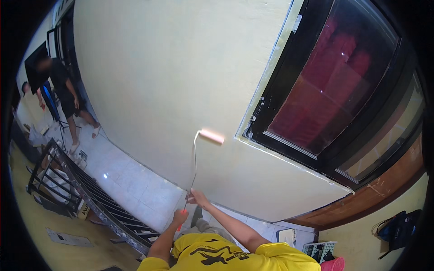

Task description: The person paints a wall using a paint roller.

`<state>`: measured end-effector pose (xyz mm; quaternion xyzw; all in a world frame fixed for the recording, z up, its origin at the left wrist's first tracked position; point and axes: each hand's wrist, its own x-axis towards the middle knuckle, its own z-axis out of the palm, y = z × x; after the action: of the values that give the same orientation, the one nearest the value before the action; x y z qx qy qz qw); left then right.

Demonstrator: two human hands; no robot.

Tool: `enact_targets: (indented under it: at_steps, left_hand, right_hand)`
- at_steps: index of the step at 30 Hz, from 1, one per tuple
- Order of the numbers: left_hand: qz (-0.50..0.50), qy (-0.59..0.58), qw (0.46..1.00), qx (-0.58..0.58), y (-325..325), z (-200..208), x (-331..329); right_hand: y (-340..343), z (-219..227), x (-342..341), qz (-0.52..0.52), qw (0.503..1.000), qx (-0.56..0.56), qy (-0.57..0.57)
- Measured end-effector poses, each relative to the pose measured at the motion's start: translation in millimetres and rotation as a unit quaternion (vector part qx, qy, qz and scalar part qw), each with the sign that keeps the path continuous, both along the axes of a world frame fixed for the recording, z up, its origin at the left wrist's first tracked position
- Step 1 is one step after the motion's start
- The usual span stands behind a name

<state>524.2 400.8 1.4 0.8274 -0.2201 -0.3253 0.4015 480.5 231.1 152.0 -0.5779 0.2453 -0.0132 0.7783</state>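
A paint roller point(212, 137) with a pale pinkish sleeve is up against or close to the cream wall point(167, 77), left of the window's lower corner; whether it touches cannot be told. Its thin bent metal rod runs down toward me. My left hand point(179, 218) is wrapped round the orange-red handle at the lower end. Higher up, my right hand point(197, 198) is closed about the rod, fingers partly hidden. Both forearms reach forward from my yellow shirt.
At right is a dark-framed window point(316, 86) with a red curtain behind the glass. A black metal railing point(99, 194) lies along the left. Farther left, a person point(65, 88) in dark clothes stands on the tiled floor point(122, 176). A dark bag point(400, 230) hangs at lower right.
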Motion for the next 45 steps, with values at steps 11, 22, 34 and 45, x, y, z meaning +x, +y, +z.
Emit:
enact_targets:
  at_steps: [11,22,34,45]
  left_hand:
    - [0.032,-0.209,0.963,-0.168,-47.0,212.1,159.2]
    - [0.106,-0.231,0.939,-0.23,-156.5,226.5,140.4]
    - [0.094,-0.126,0.964,-0.216,-119.1,117.8,56.5]
    - [0.075,-0.114,0.936,-0.324,-224.8,414.6,129.5]
  right_hand:
    - [-33.3,195.4,110.5,-0.034,0.962,-0.185,-0.197]
    - [-81.8,251.8,99.0,-0.118,0.929,-0.265,-0.229]
    - [-36.5,154.4,47.9,-0.176,0.892,-0.394,-0.136]
    - [-95.6,411.7,116.8,-0.294,0.826,-0.39,-0.282]
